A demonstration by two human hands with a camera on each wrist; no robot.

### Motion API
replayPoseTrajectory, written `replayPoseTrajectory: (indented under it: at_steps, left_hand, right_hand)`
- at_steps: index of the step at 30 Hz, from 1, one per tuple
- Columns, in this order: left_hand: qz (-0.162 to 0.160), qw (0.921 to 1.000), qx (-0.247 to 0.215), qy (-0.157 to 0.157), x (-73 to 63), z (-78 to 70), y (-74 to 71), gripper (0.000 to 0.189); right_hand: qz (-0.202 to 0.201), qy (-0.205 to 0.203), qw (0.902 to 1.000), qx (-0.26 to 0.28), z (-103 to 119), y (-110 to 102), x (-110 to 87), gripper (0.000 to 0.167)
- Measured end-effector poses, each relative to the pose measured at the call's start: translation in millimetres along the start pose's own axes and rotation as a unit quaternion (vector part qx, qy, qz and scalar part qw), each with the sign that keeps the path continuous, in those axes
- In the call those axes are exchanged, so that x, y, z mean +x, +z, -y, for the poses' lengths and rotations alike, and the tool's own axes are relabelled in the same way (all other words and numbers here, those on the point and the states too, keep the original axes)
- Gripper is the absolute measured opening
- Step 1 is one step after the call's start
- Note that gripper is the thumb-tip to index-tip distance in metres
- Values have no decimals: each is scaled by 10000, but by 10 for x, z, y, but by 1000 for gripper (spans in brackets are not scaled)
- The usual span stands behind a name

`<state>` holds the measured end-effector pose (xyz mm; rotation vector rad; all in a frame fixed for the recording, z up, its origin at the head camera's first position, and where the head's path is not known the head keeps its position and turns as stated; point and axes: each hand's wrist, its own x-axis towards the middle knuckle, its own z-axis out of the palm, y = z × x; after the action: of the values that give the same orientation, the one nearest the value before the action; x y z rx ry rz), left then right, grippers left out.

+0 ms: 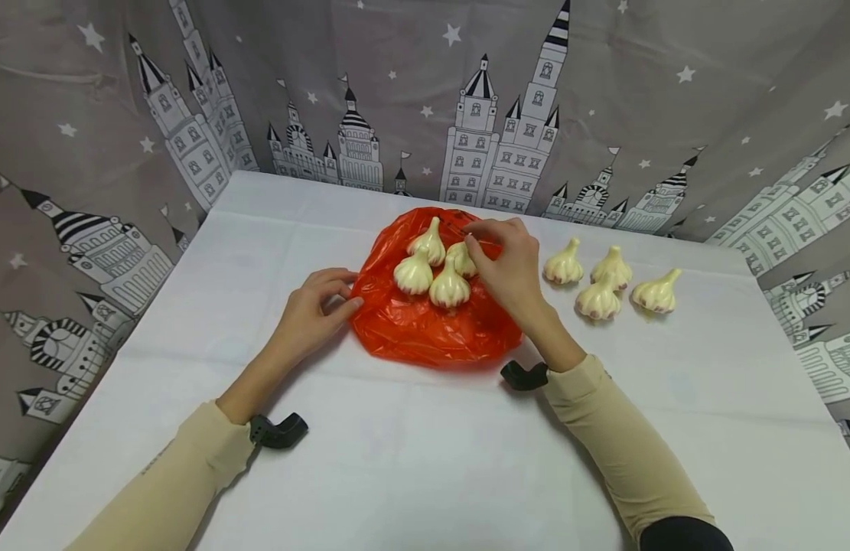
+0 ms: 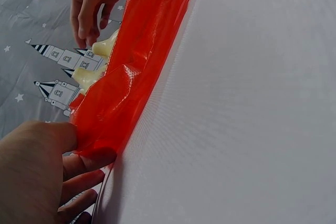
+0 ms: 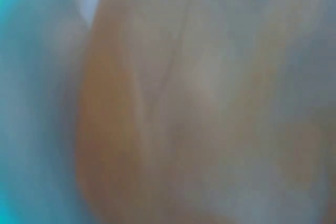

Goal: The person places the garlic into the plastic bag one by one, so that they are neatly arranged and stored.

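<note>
with the left hand point(image 1: 321, 302), pinches the left edge of the red bag point(image 1: 428, 337) between thumb and forefinger. with the right hand point(image 1: 510, 260), reaches over the bag's rear right side, fingers bent down at the stem of one garlic bulb point(image 1: 460, 264) inside it; cannot tell whether grasping that stem or released from it, having only a blur in the right wrist view. has three other garlic bulbs point(image 1: 449, 291) clustered beside it within the open bag, stems upward. has four loose garlic bulbs point(image 1: 599, 302) to the right of the bag, on the white table point(image 1: 397, 459). in front of the bag, wears beige sleeves point(image 1: 187, 467) with a black wrist mount point(image 1: 280, 431) at each cuff. faces, behind the bag, a grey curtain point(image 1: 404, 46) printed with castles and stars.
</note>
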<state>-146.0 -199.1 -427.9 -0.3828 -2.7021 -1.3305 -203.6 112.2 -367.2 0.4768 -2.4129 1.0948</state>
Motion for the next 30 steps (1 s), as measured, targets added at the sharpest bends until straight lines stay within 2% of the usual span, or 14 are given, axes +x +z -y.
replayPoseTrajectory:
  at_steps: [5, 13, 18, 30]
  left_hand:
    - [-31, 10000, 1, 26, 0, 1, 11, 15]
    - [-27, 10000, 34, -45, -4, 6, 19, 14]
    - [-16, 10000, 22, -42, 2, 0, 13, 14]
    - [-24, 10000, 11, 28, -9, -20, -6, 14]
  right_hand:
    - [-191, 57, 9997, 115, -91, -179, -41, 15]
    - [-309, 461, 9984, -113, -309, -497, -177, 18]
    - [-494, 554, 9971, -194, -471, -718, -252, 17]
    - [-869, 883, 9878, -943, -820, -1318, -478, 18]
